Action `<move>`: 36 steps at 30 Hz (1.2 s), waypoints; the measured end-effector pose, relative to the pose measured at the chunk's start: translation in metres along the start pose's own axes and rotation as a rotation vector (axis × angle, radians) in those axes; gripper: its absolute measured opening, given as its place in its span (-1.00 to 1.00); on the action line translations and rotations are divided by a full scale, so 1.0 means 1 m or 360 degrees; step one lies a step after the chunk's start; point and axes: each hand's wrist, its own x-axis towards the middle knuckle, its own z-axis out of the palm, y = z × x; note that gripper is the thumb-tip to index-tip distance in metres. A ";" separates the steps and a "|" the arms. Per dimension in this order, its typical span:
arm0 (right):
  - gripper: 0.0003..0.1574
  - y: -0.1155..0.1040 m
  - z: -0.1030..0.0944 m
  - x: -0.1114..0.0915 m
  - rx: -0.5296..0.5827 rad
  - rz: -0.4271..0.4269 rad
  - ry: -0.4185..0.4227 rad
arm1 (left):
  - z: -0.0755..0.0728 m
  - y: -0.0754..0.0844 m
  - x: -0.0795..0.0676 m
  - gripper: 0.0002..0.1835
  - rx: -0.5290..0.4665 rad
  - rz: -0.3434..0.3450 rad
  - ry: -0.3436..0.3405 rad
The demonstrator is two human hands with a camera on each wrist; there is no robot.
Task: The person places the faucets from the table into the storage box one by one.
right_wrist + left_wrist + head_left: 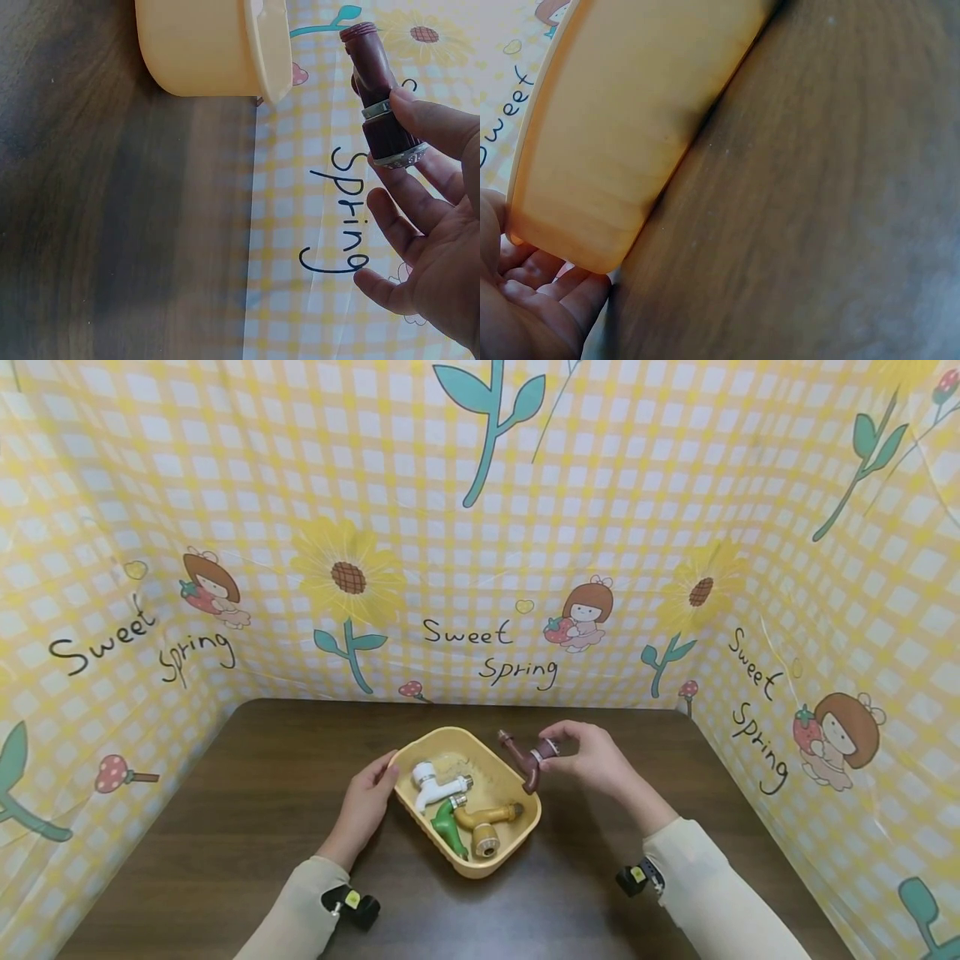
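My right hand (592, 756) pinches a dark brown plastic faucet (529, 762) by its ribbed, silver-banded knob, beside the right rim of a yellow plastic basin (408, 747). In the right wrist view the thumb and index finger hold the brown faucet (375, 82), with the other fingers spread. At the basin's left side, my left hand (367, 793) grips the rim, thumb on top and fingers against the outer wall. Inside the basin lie a white faucet (435, 789), a green faucet (447, 831) and a gold-coloured faucet (486, 818), close together.
The basin stands on a dark wood-grain table (262, 793). Yellow checked cloth (465, 560) printed with flowers and figures rises behind the table and along both sides. A small black camera (360, 908) is strapped to the left wrist, another (633, 881) to the right.
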 end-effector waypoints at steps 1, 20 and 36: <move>-0.52 -0.001 0.000 0.001 0.0000 -0.0001 0.0000 | 0.000 0.000 0.000 -0.50 -0.0001 -0.0001 -0.0001; -0.48 -0.010 0.004 0.009 0.0012 -0.0022 -0.0055 | 0.000 -0.002 -0.001 -0.50 0.0029 0.0001 0.0021; -0.48 -0.015 0.011 0.015 -0.0024 -0.0042 -0.0058 | 0.000 -0.001 0.001 -0.50 0.0024 0.0003 0.0018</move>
